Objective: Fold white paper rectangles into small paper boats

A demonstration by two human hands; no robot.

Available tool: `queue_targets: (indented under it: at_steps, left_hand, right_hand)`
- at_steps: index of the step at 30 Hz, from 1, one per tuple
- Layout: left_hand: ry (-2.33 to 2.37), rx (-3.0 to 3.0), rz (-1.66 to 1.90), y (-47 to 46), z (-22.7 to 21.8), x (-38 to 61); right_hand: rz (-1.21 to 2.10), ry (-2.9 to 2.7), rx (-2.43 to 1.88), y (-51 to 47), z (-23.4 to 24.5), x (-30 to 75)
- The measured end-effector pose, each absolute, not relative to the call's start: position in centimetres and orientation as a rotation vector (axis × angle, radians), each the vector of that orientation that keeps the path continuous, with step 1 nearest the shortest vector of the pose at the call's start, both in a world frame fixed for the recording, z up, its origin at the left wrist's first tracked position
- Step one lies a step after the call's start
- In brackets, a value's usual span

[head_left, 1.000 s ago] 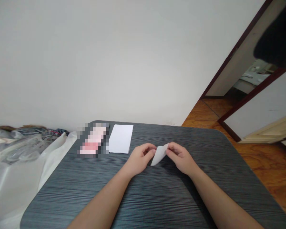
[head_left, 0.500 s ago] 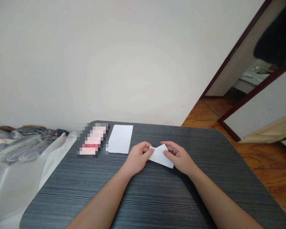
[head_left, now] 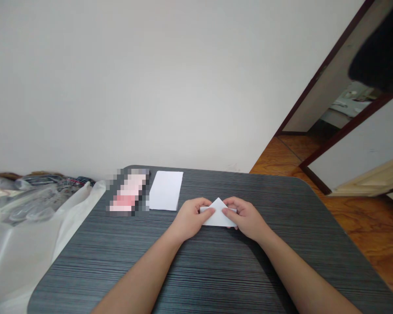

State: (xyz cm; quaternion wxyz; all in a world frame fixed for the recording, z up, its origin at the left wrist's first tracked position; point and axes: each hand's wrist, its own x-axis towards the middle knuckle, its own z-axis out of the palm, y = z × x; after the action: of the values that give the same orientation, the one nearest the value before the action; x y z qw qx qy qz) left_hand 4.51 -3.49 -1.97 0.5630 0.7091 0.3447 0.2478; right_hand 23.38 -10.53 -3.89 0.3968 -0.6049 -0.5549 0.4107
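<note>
Rising behind everything, a white wall (head_left: 150, 87) meets an orange-brown wooden floor (head_left: 373, 226) at the right, where a dark-framed doorway (head_left: 314, 104) opens and a dark cloth (head_left: 380, 48) hangs blurred across the top corner. A dark grey ribbed table (head_left: 281, 218) fills the lower middle of the view. Off its left edge lies a white plastic sheet (head_left: 19, 261), with crumpled clear plastic (head_left: 26, 205) beyond it. Near the far edge of the table, left of centre, a white paper stack (head_left: 166, 190) sits just beside a pixelated pink-and-white item (head_left: 127, 192), too blurred to identify. Toward the table's middle, the left hand (head_left: 191, 218) and right hand (head_left: 245, 218) face each other, their fingers (head_left: 206, 208) closed and pinching opposite ends of a folded white paper (head_left: 218, 216). Its peak points toward the far edge. Whether it touches the table, I cannot tell.
</note>
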Motion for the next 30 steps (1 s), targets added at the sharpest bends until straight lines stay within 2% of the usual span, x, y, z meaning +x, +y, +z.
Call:
queue_targets:
  at_steps: [14, 21, 30]
  left_hand:
    - [0.832, 1.617, 0.586, -3.6, -1.8, 4.6]
    - [0.879, 1.614, 0.65, -3.3, -2.5, 4.7]
    - [0.898, 1.466, 0.684, -3.0, -3.0, 4.8]
  right_hand:
    - [1.128, -1.384, -1.565, -10.5, -3.3, 23.2]
    - [1.145, -1.357, -1.402, -10.9, -3.6, 23.3]
    - [0.907, -1.827, -1.229, -10.8, -3.4, 24.7]
